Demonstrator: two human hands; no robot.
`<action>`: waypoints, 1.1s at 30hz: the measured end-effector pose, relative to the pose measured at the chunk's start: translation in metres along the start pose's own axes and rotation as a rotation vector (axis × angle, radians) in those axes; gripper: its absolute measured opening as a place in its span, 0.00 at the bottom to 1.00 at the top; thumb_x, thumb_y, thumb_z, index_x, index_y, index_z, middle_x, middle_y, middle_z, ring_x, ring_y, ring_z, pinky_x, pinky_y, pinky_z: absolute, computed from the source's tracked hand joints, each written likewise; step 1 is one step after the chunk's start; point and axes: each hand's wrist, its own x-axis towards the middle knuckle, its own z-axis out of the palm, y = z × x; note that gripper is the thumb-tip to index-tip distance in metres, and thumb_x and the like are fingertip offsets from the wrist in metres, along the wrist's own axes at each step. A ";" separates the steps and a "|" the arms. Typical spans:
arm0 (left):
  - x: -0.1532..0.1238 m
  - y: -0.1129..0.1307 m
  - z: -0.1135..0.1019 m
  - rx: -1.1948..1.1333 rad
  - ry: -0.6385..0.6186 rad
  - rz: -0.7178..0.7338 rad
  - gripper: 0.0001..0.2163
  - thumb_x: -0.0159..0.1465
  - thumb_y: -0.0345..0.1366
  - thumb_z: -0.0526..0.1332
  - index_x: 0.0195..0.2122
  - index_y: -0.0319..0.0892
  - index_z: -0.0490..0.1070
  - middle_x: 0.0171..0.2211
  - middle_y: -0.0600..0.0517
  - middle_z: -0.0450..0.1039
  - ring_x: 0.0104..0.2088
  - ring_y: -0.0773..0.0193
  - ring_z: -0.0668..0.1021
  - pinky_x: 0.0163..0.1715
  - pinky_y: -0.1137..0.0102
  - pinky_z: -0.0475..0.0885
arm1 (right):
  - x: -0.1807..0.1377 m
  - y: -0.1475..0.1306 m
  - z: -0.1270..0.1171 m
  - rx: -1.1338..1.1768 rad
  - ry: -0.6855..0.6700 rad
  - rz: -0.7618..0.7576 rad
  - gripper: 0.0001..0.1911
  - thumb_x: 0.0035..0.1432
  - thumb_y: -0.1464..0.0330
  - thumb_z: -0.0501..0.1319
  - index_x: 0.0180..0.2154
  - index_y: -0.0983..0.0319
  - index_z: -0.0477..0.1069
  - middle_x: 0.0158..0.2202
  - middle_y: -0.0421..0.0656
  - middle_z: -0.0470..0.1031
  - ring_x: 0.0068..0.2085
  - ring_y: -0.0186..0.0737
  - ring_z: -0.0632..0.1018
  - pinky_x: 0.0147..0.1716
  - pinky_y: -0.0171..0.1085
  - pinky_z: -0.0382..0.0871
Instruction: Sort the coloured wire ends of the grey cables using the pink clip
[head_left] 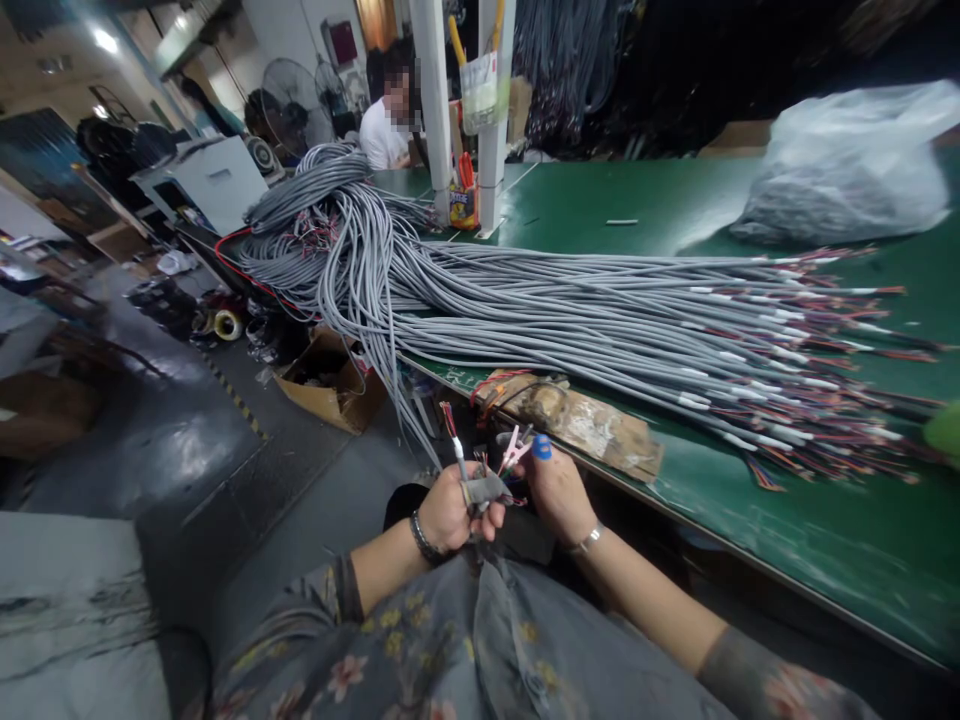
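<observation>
Floral shirt (405, 645) fills the bottom edge; lower centre, the left hand (446, 512) clasps a grey cable (462, 468), best held steady; the right hand (559, 495), I can't tell.

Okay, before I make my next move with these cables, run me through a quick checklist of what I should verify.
1. Cable secure in the left hand: ok, fingers closed around it, its white-sleeved end sticking up.
2. Blue finger cover on the right hand: ok, on a fingertip.
3. Right hand's grip on the small pink piece: cannot tell; they are close together, but contact is unclear.
4. Wire ends on the bench evenly lined up: not ok, they finish at different lengths.
5. Cable bundle wholly on the bench: not ok, some cables hang over the near edge.
</observation>
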 end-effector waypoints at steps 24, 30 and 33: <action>-0.004 -0.007 0.000 0.064 0.034 0.011 0.22 0.41 0.52 0.69 0.23 0.39 0.66 0.11 0.55 0.67 0.07 0.72 0.64 0.06 0.77 0.53 | 0.000 0.001 0.002 0.683 -0.211 0.307 0.29 0.43 0.40 0.61 0.29 0.59 0.76 0.27 0.41 0.76 0.26 0.35 0.72 0.26 0.35 0.68; -0.013 -0.008 0.012 0.062 0.160 0.157 0.22 0.43 0.54 0.69 0.23 0.39 0.64 0.12 0.56 0.67 0.08 0.73 0.65 0.07 0.78 0.49 | -0.002 -0.002 0.002 0.628 -0.145 0.234 0.19 0.43 0.51 0.70 0.28 0.60 0.76 0.24 0.38 0.73 0.24 0.32 0.69 0.24 0.32 0.64; -0.011 -0.007 0.017 0.049 0.196 0.177 0.22 0.43 0.53 0.68 0.22 0.39 0.65 0.12 0.56 0.67 0.08 0.73 0.65 0.07 0.78 0.49 | -0.003 -0.002 0.003 0.595 -0.111 0.213 0.21 0.42 0.50 0.70 0.27 0.61 0.75 0.23 0.38 0.71 0.23 0.31 0.67 0.23 0.32 0.62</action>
